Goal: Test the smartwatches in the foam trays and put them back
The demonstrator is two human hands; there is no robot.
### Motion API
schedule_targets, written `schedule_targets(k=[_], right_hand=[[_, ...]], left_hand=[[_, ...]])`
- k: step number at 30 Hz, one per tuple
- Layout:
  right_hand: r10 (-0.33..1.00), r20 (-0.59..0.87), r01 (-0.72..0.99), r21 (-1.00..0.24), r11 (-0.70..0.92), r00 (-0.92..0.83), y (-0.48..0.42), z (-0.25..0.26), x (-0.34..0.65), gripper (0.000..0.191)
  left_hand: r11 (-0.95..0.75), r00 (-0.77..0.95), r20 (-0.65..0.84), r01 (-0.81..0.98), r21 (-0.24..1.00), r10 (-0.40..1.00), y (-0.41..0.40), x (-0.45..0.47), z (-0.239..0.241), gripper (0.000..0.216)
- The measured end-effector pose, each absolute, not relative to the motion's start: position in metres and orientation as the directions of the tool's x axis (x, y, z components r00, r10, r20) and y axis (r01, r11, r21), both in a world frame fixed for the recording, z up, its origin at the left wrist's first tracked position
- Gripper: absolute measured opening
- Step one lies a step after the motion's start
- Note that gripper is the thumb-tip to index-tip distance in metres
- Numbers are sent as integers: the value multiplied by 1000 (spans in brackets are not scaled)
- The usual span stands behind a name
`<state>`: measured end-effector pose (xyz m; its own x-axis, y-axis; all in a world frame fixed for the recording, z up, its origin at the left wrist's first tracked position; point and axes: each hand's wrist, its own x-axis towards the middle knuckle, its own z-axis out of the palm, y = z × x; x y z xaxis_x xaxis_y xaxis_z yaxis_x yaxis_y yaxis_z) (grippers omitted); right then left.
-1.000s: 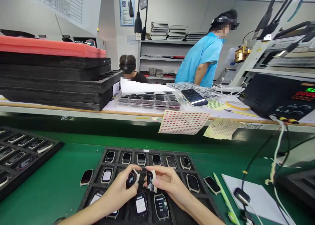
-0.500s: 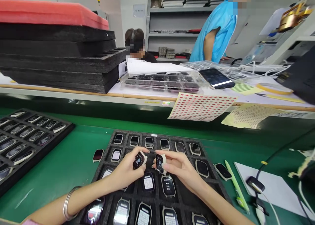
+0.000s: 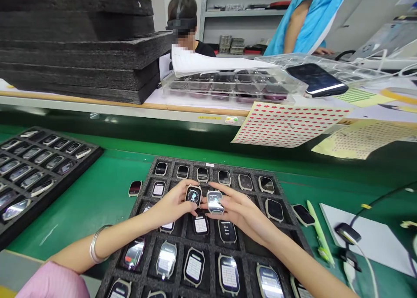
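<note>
My left hand (image 3: 177,206) is closed on a smartwatch body (image 3: 193,196) with a lit dark screen showing a round dial. Close beside it, my right hand (image 3: 239,206) grips a second smartwatch body (image 3: 215,202), its face bright with glare. Both watches are strapless and held face up above a black foam tray (image 3: 208,259). In the tray's compartments lie several more watches, some with white lit screens, such as the one just below my hands (image 3: 200,224), others dark. My hands hide part of the tray's second row.
Another full foam tray (image 3: 52,162) lies at left. A loose watch (image 3: 135,188) sits beside the main tray; another watch (image 3: 303,214), a green pen (image 3: 319,233) and a cabled charger (image 3: 348,233) lie at right. Above, a shelf (image 3: 124,102) holds stacked foam trays (image 3: 74,59) and a phone (image 3: 317,78). Two people are beyond.
Both watches have been turned from tilted sideways to facing up toward me, and their screens now show. The view has shifted downward, so more of the tray's near rows appears.
</note>
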<state>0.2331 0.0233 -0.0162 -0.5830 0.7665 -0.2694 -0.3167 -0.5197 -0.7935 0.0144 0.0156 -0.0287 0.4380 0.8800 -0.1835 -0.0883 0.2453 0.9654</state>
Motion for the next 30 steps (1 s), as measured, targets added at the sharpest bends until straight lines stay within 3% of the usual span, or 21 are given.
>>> schedule_targets(k=[5,21,25,30], right_hand=[[771,-255,-322,-799,-508,-584,25,-18,234,43],[827,-143,-258,-910,-326,-544,22,-26,234,39],[818,-134,-302,-886,-352,-560,21,-26,232,49],[803,-143,-305,-875,-376,-579,23,-25,231,44]], left_hand=[[317,428,-242,-112,942,871,17,12,-17,44],[248,491,-173,-91,965,854,14,11,-21,40],[103,438,-106,29,994,893,15,11,-30,46],[-40,346,-37,212,976,938,13,11,-35,35]])
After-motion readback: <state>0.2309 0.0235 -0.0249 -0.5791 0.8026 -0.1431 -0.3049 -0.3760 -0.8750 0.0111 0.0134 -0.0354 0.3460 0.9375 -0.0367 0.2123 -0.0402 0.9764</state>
